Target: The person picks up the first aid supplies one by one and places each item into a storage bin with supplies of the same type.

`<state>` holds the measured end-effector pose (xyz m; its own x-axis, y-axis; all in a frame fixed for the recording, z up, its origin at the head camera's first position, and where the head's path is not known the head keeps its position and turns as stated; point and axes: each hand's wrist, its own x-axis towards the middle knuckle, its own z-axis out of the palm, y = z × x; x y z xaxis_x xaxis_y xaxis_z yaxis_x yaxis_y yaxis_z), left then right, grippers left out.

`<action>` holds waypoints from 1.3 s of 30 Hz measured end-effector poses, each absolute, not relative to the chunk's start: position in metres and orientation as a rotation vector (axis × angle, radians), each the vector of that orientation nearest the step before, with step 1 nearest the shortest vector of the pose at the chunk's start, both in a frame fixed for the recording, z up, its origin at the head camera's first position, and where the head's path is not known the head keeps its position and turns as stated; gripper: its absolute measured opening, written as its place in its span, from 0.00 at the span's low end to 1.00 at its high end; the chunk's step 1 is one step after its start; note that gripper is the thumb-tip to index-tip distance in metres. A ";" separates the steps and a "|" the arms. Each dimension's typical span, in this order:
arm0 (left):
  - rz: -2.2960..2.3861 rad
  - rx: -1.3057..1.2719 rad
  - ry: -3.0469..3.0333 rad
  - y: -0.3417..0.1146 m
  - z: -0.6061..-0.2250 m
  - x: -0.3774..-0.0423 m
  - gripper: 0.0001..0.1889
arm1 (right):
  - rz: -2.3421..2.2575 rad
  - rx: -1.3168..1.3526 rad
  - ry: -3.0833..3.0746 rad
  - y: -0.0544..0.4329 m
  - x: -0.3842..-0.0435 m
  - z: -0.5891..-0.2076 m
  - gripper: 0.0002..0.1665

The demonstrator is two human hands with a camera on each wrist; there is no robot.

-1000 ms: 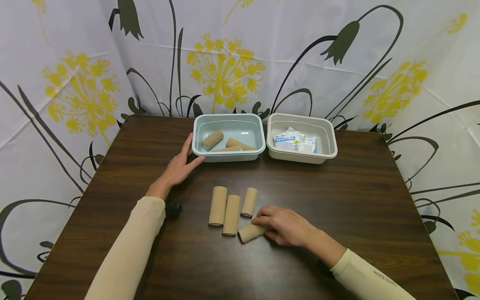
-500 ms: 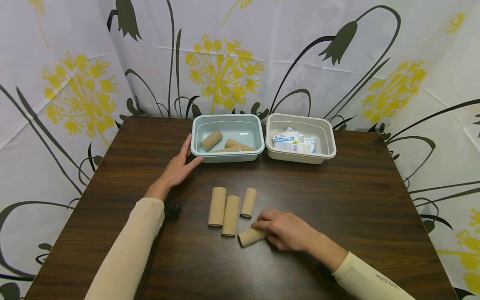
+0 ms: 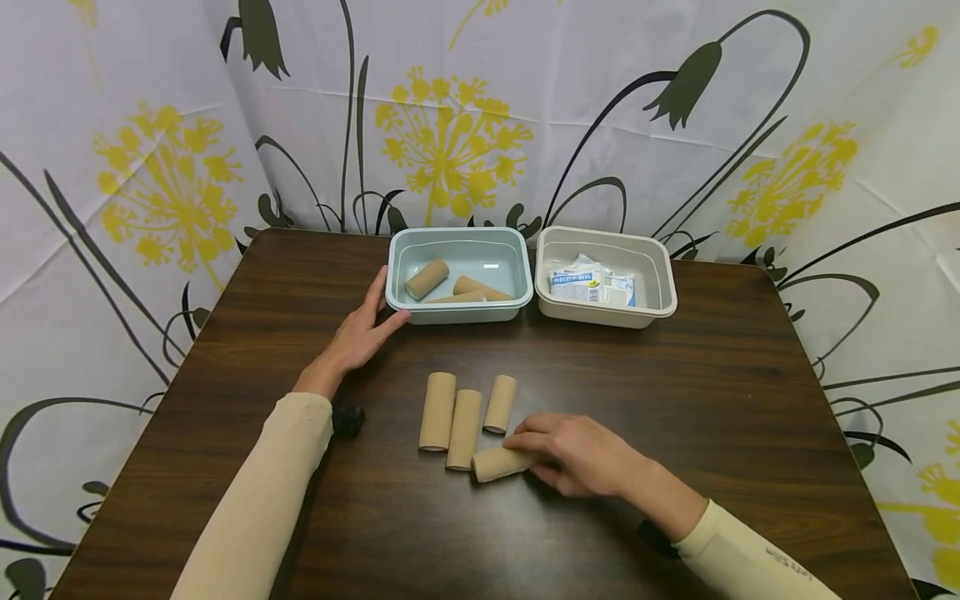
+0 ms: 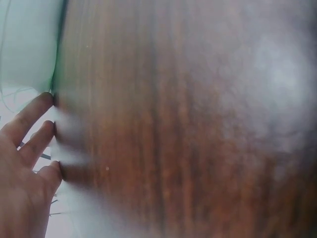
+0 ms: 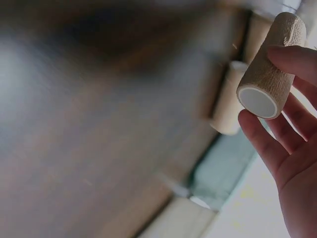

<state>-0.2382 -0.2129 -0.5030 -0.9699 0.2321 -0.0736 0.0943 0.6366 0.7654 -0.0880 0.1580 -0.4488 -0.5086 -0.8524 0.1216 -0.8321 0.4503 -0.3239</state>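
My right hand (image 3: pixel 577 454) pinches a tan bandage roll (image 3: pixel 497 464) between thumb and fingers, low over the table. Up close in the right wrist view, this roll (image 5: pixel 265 74) has a crinkled surface and a round white core at its end. Beside it lie two longer tan rolls (image 3: pixel 464 429) and a shorter one (image 3: pixel 500 404). With fingers extended, my left hand (image 3: pixel 356 337) rests against the left side of a pale blue bin (image 3: pixel 465 312), thumb at its front corner. Several tan rolls (image 3: pixel 427 279) lie inside that bin.
A cream bin (image 3: pixel 600 317) holding white and blue packets (image 3: pixel 577 282) stands right of the blue one. Both sit at the back of the dark wooden table (image 3: pixel 712 375), before a flower-print curtain (image 3: pixel 585 50). A small black object (image 3: pixel 347 421) shows beside the left wrist.
My right hand has turned the held bandage roll slightly, and its left end sits closer to the middle roll. The left hand stays at the blue bin.
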 end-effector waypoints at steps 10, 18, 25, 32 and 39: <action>1.249 0.283 2.691 -0.212 -0.505 -0.239 0.43 | -0.666 -1.463 2.786 0.158 -0.131 -0.416 0.25; 1.247 0.284 2.687 -0.213 -0.502 -0.237 0.43 | -0.759 -1.303 2.955 0.148 -0.169 -0.420 0.24; 1.251 0.255 2.671 -0.216 -0.504 -0.236 0.43 | -0.776 -1.100 3.036 0.131 -0.207 -0.417 0.26; 1.244 0.278 2.680 -0.215 -0.503 -0.238 0.43 | -0.710 -0.882 3.099 0.113 -0.240 -0.416 0.25; 1.238 0.296 2.686 -0.214 -0.501 -0.237 0.44 | -0.737 -0.733 3.124 0.098 -0.263 -0.417 0.24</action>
